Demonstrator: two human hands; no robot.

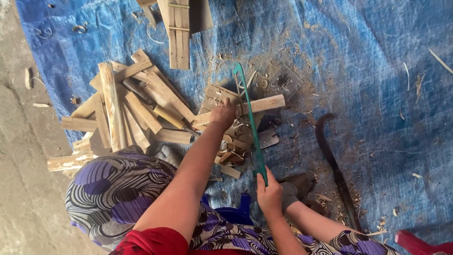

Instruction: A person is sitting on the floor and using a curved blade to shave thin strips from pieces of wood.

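Left arm stretched forward, left hand (222,114) pressing down; right hand (270,194) in closed grip.

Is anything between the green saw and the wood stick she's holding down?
Nothing visible. The green-framed saw crosses right over the pale wooden stick. The left hand presses that stick down beside the frame; the right hand grips the saw's handle.

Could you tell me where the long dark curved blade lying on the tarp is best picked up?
Probably by the straight lower shaft of the dark curved blade, coming from above on its right side, away from the hooked upper end; the blue tarp is bare beside it.
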